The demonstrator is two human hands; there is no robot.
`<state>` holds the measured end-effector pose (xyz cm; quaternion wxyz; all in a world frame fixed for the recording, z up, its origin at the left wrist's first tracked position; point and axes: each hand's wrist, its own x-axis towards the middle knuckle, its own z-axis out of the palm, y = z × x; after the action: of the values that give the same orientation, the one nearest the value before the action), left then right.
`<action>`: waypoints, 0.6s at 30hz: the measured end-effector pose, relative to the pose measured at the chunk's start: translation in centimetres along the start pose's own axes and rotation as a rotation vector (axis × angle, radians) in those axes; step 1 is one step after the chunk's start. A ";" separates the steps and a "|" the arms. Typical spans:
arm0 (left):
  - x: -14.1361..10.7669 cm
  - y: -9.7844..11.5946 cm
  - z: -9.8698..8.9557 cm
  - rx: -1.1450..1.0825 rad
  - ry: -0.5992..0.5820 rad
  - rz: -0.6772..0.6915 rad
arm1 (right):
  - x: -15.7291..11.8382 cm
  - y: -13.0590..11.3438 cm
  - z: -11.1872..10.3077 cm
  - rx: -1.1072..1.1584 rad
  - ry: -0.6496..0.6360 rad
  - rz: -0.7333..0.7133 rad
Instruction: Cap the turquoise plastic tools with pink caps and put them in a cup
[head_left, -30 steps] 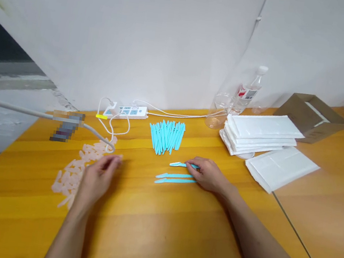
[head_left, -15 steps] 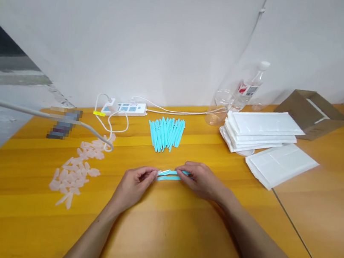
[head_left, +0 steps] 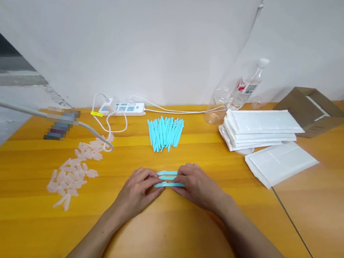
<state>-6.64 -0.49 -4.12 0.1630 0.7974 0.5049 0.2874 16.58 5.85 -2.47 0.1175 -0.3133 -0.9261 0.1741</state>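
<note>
Three slim turquoise plastic sticks (head_left: pixel 168 173) lie side by side, roughly level, between my hands on the table. My left hand (head_left: pixel 137 188) has its thumb and fingers closed at their left ends, by the narrow tips. At the right ends my right hand (head_left: pixel 197 185) grips them with bent fingers, the thumb low by the nearest stick. Fingers hide both ends in part. Beyond my hands, a fanned pile of the same turquoise sticks (head_left: pixel 164 134) rests on the wood. Small translucent pinkish pieces (head_left: pixel 71 174) are scattered left of my left hand.
A white power strip (head_left: pixel 129 108) with cables sits by the wall. A thick grey cable (head_left: pixel 32 110) hangs across the left. At right are stacked white padded envelopes (head_left: pixel 261 125), another envelope (head_left: pixel 280 162), a plastic bottle (head_left: pixel 247 86), a clear cup (head_left: pixel 217 105) and an open cardboard box (head_left: pixel 312 113).
Three sticks now show between my hands instead of two. Both hands have shifted their grip, the left one's thumb coming lower. The pile and the pinkish pieces stay as they were.
</note>
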 end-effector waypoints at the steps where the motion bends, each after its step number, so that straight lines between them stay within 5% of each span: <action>1: 0.0 0.0 0.1 0.030 0.003 0.006 | 0.1 0.0 0.1 -0.039 0.011 -0.004; 9: 0.2 -0.5 -1.3 0.042 0.103 -0.065 | 0.2 0.9 0.4 0.081 0.171 0.041; 13: 0.1 -2.3 -2.9 0.039 0.244 -0.183 | 3.2 2.7 -0.2 0.106 0.322 0.393; 18: -1.3 -5.6 -6.1 0.237 0.345 -0.338 | 9.3 5.0 -0.5 0.057 0.278 0.731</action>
<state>-14.86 0.63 -2.82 0.0259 0.6547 0.6812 0.3267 12.19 15.49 -2.93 0.1805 -0.6398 -0.7235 0.1860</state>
